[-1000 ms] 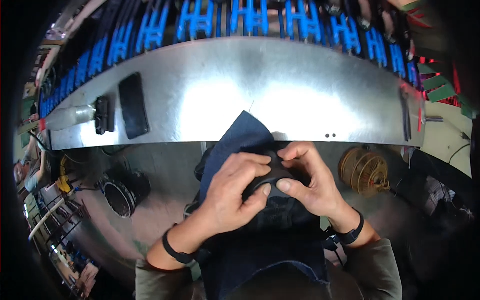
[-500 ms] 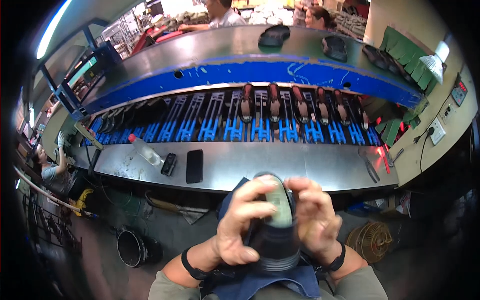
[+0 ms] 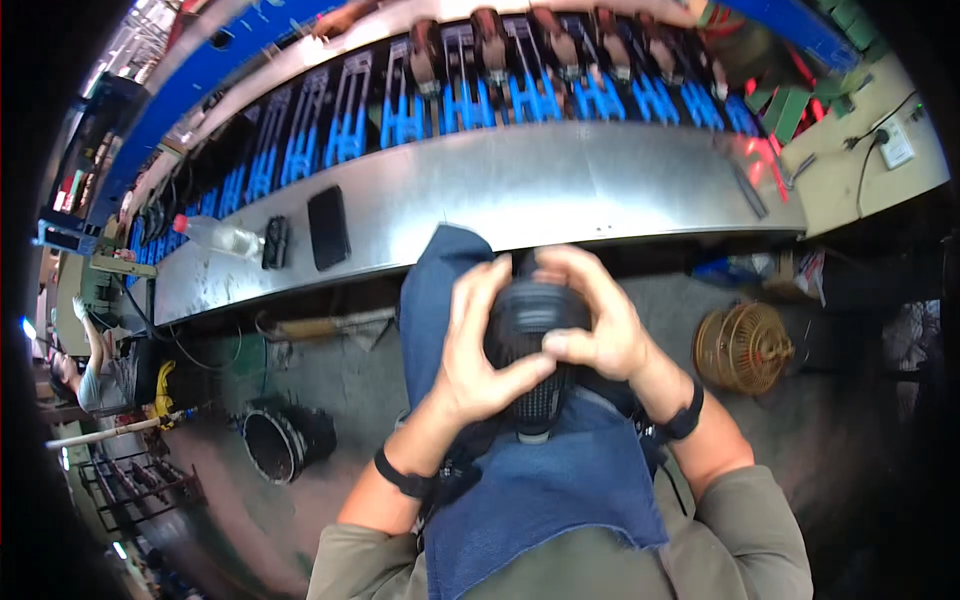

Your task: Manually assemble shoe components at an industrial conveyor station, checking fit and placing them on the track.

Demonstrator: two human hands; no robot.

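Black shoe held up between the person's 2 hands, over the lap, just off the near edge of a metal bench. Left hand clamped along its left side, thumb reaching across toward the middle; right hand clamped on its right side, thumb laid over the upper face. Thumb tips close together. Near end of shoe mesh-like, pale at the tip; finer detail blurred.

1 dark band on each wrist. Blue cloth spread over the lap below, part of it rising left of the left hand to the bench edge.

On the bench, left: clear bottle with red cap, small black object, black phone. Far side: blue rack prongs, dark shoes on several. Floor, right: round wire cage. Floor, left: black bucket. Far left: 1 co-worker.
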